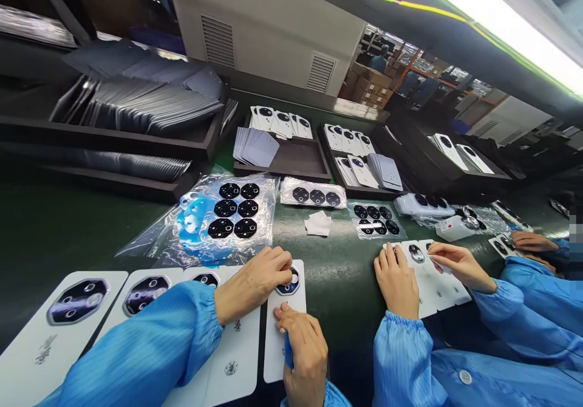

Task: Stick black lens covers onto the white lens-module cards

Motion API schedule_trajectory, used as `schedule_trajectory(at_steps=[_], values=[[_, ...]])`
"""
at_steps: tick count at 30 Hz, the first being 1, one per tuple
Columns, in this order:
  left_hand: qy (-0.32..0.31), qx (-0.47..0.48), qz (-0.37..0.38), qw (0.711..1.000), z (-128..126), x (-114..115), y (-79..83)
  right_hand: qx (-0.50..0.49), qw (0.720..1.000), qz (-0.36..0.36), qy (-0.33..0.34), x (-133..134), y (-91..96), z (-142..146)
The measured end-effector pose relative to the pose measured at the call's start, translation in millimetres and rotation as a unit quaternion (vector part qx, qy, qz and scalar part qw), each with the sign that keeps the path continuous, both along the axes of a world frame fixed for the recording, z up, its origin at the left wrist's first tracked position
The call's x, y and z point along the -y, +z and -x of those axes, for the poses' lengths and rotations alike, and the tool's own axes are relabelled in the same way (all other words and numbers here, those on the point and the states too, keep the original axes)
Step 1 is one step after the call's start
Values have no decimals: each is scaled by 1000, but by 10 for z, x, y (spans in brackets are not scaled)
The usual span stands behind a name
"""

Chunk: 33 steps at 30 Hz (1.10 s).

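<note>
A white phone back panel [277, 364] with a round black camera module [288, 279] lies flat on the bench in front of me. My left hand [255, 282] reaches over from the left, its fingers bunched at the left edge of the module. Whatever is between those fingertips is hidden. Below, my right hand [306, 349] rests on the panel, thumb and fingers curled around a slim blue object [288, 351], with fingertips just under the module. More white panels [82, 310] with the same modules lie in a row to the left, partly covered by my left sleeve.
A clear sheet of black camera covers [233, 209] lies beyond my hands, beside white paper pieces [317, 223] and a smaller cover sheet [376, 220]. Trays [298, 158] of panels stand behind. At right, a co-worker's hands [398, 282] work on similar panels.
</note>
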<state>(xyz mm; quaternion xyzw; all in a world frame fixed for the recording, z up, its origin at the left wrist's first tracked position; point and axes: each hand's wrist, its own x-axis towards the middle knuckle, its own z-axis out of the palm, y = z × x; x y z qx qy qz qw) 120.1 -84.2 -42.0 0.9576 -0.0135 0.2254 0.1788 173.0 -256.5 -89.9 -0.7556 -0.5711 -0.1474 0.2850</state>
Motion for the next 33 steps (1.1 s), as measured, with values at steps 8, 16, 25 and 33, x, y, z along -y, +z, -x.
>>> schedule_trajectory(at_steps=[8,16,25,33], values=[[1,-29,52,998,108,-154,95,-65,997,-38,-1,0,19,11],[7,-55,165,985,409,-324,316,-134,990,-12,38,15,21,71],[-126,-42,288,948,738,326,648,-484,872,71,-10,441,1138,-1615],[-43,68,145,986,764,616,445,-384,918,96,35,678,1380,-2616]])
